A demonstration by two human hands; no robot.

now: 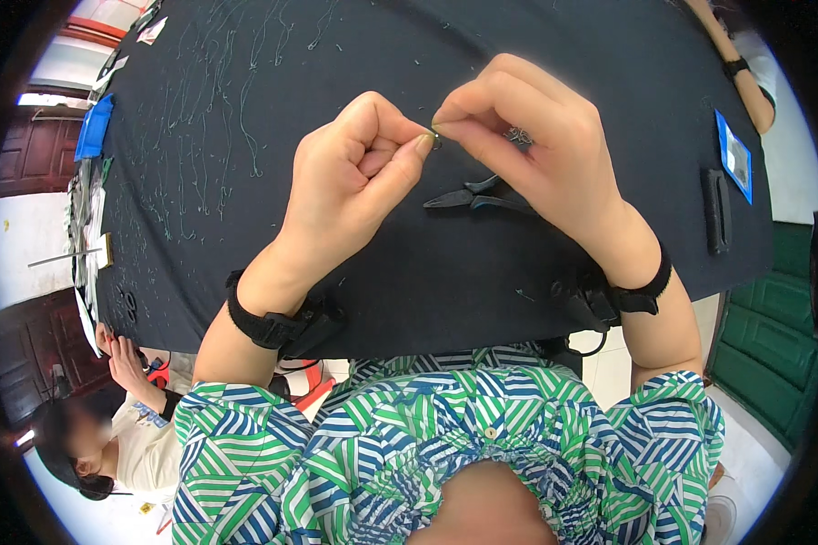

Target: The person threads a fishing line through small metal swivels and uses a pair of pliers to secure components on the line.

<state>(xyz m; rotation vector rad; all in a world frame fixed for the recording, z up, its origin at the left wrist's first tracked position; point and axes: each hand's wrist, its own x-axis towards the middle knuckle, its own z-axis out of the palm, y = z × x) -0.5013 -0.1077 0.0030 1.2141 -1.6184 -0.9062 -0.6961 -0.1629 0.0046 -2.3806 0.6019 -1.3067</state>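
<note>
My left hand (354, 173) and my right hand (541, 123) meet above the black cloth, thumb and forefinger pinched on each. At their touching fingertips is a tiny dark curved piece (437, 143), too small to name surely. Several small silvery wire pieces (518, 135) show in the hollow of my right hand, between thumb and curled fingers. Beneath that hand lies a pair of pliers (468, 196) with dark jaws pointing left; its handles are partly hidden by the hand.
Thin green strands (245, 109) with small ends lie across the cloth (409, 272) at left. Blue-edged packets (94, 127) (734, 156) and a black bar-shaped object (717, 211) are near its sides. Co-workers' arms (134, 368) (734, 68) reach in at lower left and upper right.
</note>
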